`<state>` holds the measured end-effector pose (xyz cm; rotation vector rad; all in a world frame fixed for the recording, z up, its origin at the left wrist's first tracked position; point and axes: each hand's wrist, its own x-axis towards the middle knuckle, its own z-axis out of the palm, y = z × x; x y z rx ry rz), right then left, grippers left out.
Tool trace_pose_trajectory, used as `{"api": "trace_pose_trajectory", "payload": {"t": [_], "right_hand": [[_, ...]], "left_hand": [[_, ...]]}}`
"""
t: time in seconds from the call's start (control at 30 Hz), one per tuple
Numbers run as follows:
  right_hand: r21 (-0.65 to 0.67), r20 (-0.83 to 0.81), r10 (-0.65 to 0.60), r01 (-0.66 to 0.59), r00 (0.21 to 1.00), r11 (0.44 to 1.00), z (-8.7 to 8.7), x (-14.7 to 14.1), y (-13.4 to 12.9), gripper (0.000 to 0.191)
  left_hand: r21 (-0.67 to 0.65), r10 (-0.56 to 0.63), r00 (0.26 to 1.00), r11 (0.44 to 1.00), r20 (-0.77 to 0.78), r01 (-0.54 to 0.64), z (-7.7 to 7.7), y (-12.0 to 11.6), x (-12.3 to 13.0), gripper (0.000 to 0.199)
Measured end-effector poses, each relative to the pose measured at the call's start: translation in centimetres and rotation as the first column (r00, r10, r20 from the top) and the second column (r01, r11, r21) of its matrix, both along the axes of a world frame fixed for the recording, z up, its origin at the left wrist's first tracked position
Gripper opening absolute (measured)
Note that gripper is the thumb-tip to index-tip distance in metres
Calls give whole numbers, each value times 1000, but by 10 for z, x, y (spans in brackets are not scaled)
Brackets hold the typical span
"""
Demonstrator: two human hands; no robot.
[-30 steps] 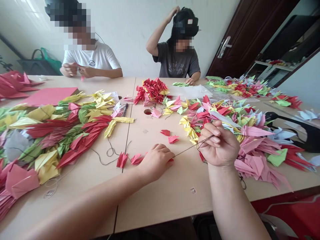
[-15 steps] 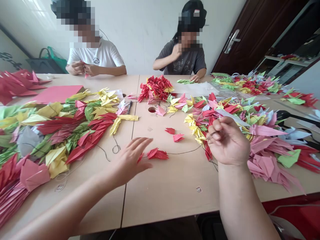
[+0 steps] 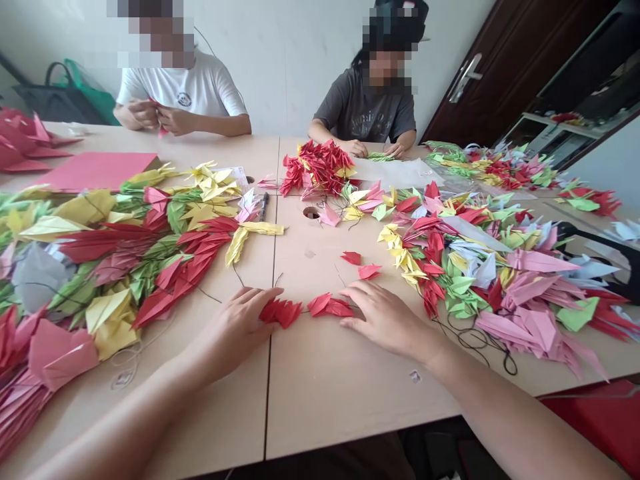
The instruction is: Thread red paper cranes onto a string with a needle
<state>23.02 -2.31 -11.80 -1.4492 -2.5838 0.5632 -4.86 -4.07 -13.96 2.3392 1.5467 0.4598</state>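
Observation:
Folded red paper cranes on a dark thread lie low over the table in two small bunches. My left hand (image 3: 243, 327) is curled round the outer end of the left bunch (image 3: 284, 312), thumb below and fingers above. At the right bunch (image 3: 330, 305), my right hand (image 3: 387, 317) has its thumb and fingers round the outer end, palm down. A narrow gap separates the bunches. Two loose red cranes (image 3: 369, 271) rest just beyond my right hand. Part of the thread is hidden by my hands.
Heaps of colourful paper cranes lie left (image 3: 165, 253) and right (image 3: 540, 287). A red pile (image 3: 317, 167) sits near a table hole (image 3: 311, 213). Two people (image 3: 183, 100) (image 3: 370, 107) sit opposite, hands at the far edge. A pink paper stack (image 3: 100, 171) is far left.
My right hand has come down and left from its raised pinch to the red cranes. My left hand has closed round the left bunch. The right-hand person's raised hand has dropped to the table.

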Motion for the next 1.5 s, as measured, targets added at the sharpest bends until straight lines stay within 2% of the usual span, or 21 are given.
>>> {"api": "trace_pose_trajectory", "payload": {"t": [0.07,0.17,0.33,0.43,0.53,0.6,0.67,0.8,0.93,1.0,1.2,1.5], "right_hand": [[1,58,7,-7,998,1000,1,1,5,22],[-60,153,51,-43,987,997,13,5,14,17],[-132,159,147,-127,976,983,31,1,25,39],[-156,144,139,-116,980,981,27,-6,25,34],[-154,114,110,-92,987,984,17,-7,24,18],[-157,72,102,-90,992,983,12,-4,24,12],[-167,42,104,-95,994,981,10,0,25,8],[-172,-26,111,-114,993,979,9,2,25,8],[-181,-92,144,-158,985,971,6,-5,21,14],[-176,-103,155,-171,983,969,6,-8,20,12],[-155,-78,166,-177,983,972,5,-6,21,7],[-157,-92,140,-154,986,976,6,-4,21,21]], "left_hand": [[-24,-3,999,1000,32,4,1,0,-2,40],[-52,2,998,999,55,1,0,0,-5,39],[-22,-19,998,1000,56,20,-6,-2,-1,52],[33,-6,999,999,34,5,-8,-4,8,54],[46,-27,1000,999,6,26,-10,-4,14,40],[50,-37,999,998,5,37,-11,-3,15,27],[65,-30,1000,997,8,29,-11,-2,15,22],[124,-29,999,992,-18,31,-10,-2,18,31],[197,-144,988,968,-61,154,-5,-2,36,45],[184,-184,980,964,-69,194,-2,1,48,43],[51,-181,983,982,-5,181,4,12,66,11],[2,-113,983,993,142,114,2,8,59,17]]}}
